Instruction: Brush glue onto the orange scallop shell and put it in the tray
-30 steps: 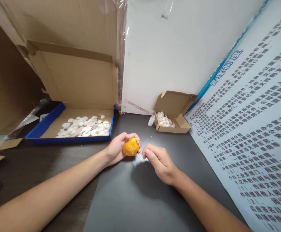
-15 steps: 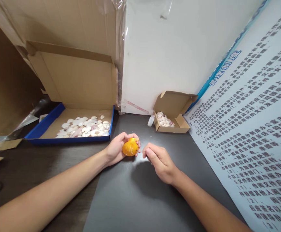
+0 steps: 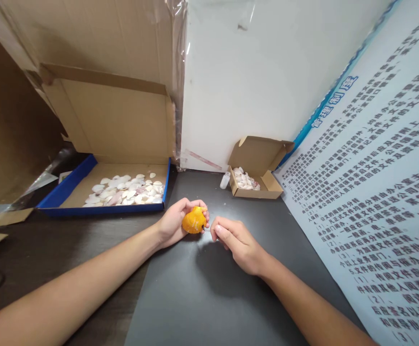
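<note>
My left hand (image 3: 176, 222) holds an orange-yellow object (image 3: 194, 220), rounded and shell-like with pale marks, its fingers wrapped behind it. Close on its right, my right hand (image 3: 236, 240) is closed in a pinch. A small thin piece pokes out from its fingertips toward the orange object's right edge, where a small dark spot shows; what the piece is cannot be made out. Both hands are above the dark grey mat (image 3: 195, 298).
An open blue-edged box (image 3: 104, 210) of pale shells (image 3: 126, 189) lies at the left. A small open carton (image 3: 258, 193) with shells and a little white bottle (image 3: 225, 180) stand further back. A printed sheet (image 3: 375, 182) leans at the right.
My right hand has moved slightly left, nearer the orange object. A dark spot and a thin piece now show at that object's right edge. The left hand has hardly moved.
</note>
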### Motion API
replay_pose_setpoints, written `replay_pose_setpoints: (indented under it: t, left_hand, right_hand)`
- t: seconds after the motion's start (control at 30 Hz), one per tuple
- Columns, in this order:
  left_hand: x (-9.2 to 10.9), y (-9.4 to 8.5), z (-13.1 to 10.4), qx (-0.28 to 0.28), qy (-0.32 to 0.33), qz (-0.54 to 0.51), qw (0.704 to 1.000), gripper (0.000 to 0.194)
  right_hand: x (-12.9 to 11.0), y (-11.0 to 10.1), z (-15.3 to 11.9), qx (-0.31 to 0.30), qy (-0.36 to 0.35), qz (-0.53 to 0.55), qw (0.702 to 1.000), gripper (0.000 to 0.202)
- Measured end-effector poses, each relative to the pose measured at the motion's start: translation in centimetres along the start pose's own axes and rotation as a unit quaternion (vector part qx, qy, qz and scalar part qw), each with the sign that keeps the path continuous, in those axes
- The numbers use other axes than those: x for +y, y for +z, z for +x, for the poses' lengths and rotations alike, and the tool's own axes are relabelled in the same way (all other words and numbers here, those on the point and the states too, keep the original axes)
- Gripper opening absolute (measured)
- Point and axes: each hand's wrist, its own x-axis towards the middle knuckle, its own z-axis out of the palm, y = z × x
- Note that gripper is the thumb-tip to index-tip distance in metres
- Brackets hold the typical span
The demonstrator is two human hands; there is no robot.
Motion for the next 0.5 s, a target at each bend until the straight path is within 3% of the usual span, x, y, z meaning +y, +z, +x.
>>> replay_pose_setpoints:
  t: [0.23, 0.5]
  left_hand:
    - [-0.06, -0.08, -0.04, 0.015, -0.001, 0.011, 1.000, 0.023]
    - [-0.20, -0.35, 0.16, 0.002, -0.003, 0.004, 1.000, 0.022]
  right_hand:
    - [0.31, 0.40, -0.06, 0.034, -0.007, 0.006, 0.999, 0.023]
    - [0.13, -0.03, 0.19, -0.028, 0.014, 0.001, 1.000, 0.037]
